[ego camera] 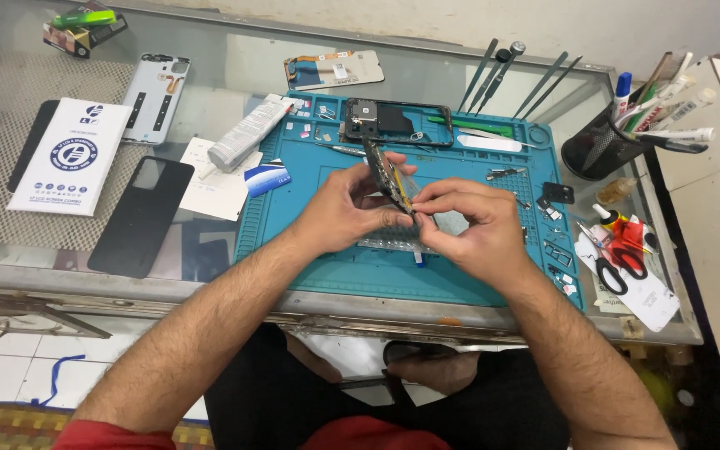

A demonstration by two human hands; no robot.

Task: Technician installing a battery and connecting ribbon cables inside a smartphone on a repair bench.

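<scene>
My fingers [423, 200] were pinched shut around the opened phone body [390, 179], which I held tilted on edge just above the middle of the blue work mat [335, 275]; my left hand [345, 208] gripped its near side with thumb and curled fingers, and my right hand [475, 229] closed on its lower end, fingertips touching the part; whether a tool sat between those fingertips I could not tell. Beneath my hands, on the mat, lay a clear flat piece [452, 223], partly hidden. At the mat's far edge rested a black phone frame [393, 123]; beside it, a green pry tool [470, 126]. Left of the mat, on the glass table [235, 50], lay a grey tube [247, 133], a black back cover [139, 217] and a white box [72, 156]; a pale back cover [156, 96] sat beyond them. Right of the mat stood a black mesh cup [602, 148] full of pens and brushes; near the mat's right corner lay red-handled scissors [620, 254]. Beyond the mat's far edge several dark spudgers [502, 73] fanned out.
</scene>
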